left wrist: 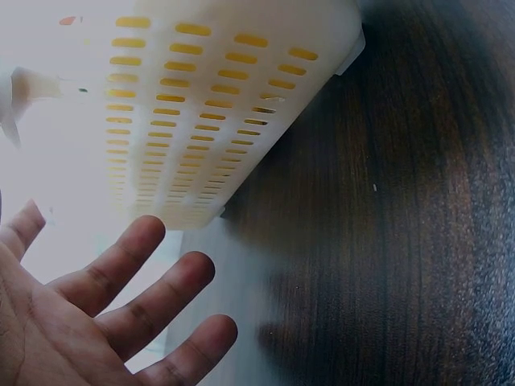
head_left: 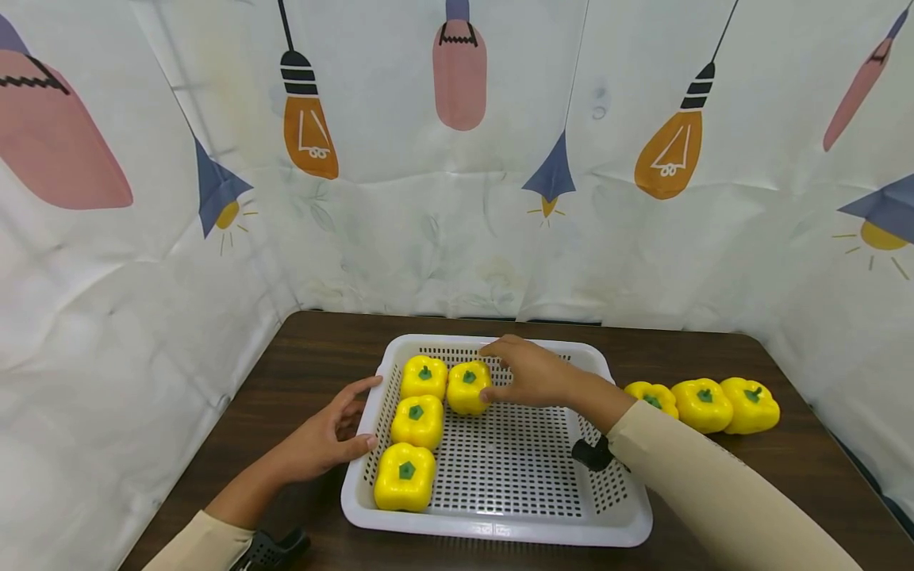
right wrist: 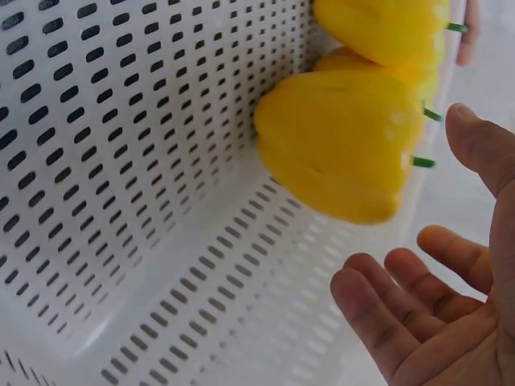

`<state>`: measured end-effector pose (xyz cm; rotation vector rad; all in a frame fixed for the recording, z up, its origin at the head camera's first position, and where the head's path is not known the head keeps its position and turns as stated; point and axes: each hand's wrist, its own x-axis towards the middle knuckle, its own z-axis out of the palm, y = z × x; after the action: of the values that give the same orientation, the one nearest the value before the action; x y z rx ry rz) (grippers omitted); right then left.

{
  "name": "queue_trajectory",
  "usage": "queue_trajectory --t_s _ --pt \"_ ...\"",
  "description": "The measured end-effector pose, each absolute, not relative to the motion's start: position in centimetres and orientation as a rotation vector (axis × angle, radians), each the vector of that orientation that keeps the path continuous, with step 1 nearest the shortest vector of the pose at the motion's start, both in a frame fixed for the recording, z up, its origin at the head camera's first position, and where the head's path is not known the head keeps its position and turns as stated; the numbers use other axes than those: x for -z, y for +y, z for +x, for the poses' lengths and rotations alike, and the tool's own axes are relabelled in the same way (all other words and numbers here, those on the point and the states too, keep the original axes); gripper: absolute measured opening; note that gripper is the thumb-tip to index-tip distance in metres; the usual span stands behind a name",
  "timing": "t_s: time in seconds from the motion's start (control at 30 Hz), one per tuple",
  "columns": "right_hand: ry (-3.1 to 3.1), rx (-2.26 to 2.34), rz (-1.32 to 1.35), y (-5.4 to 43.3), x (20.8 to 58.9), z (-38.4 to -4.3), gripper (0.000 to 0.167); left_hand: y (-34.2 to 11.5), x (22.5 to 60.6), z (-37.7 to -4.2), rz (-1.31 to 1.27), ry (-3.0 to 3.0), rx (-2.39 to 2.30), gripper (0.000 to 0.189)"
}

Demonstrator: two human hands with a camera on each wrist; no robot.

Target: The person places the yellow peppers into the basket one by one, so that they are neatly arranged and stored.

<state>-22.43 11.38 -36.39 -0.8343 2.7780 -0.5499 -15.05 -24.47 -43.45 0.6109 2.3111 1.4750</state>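
Note:
A white perforated plastic basket (head_left: 500, 527) lies on the table, with several yellow bell peppers inside. Three of them line its left side: one at the back (head_left: 424, 376), one in the middle (head_left: 417, 422) and one at the front (head_left: 404, 477). Another yellow bell pepper (head_left: 467, 388) stands beside the back one. My right hand (head_left: 531, 373) hovers over the basket just right of that pepper; in the right wrist view its spread fingers stand apart from the pepper (right wrist: 342, 145). My left hand (head_left: 336, 432), fingers loosely spread, is at the basket's left rim, its palm empty.
Three more yellow bell peppers (head_left: 703, 405) sit in a row on the dark wooden table (head_left: 328, 349), right of the basket. The right forearm partly covers the nearest one. A white printed cloth (head_left: 457, 230) hangs behind the table and along its sides.

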Motion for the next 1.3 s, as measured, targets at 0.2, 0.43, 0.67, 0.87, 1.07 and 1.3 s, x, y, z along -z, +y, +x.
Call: queue_trajectory --t_s 0.2,0.43,0.67,0.87,1.07,1.3 --pt "2.769 0.595 -0.851 13.2 35.2 -21.9 0.069 -24.5 43.4 -15.0 0.611 2.304 -1.477 0.083" --pt "2.789 0.597 -0.867 15.4 34.1 -21.5 0.069 -24.5 43.3 -15.0 0.599 2.321 -1.459 0.083" --pt "2.836 0.567 -0.856 17.4 33.4 -20.9 0.066 -24.5 43.2 -15.0 0.593 2.325 -1.456 0.083" --pt "2.867 0.535 -0.818 19.3 33.4 -20.6 0.066 -24.4 43.2 -15.0 0.595 2.313 -1.464 0.083" --pt "2.878 0.55 -0.789 21.1 33.3 -20.2 0.068 -24.4 43.2 -15.0 0.599 2.308 -1.47 0.083" --pt "2.864 0.588 -0.762 22.8 33.2 -19.9 0.068 -24.4 43.3 -15.0 0.607 2.308 -1.471 0.083"
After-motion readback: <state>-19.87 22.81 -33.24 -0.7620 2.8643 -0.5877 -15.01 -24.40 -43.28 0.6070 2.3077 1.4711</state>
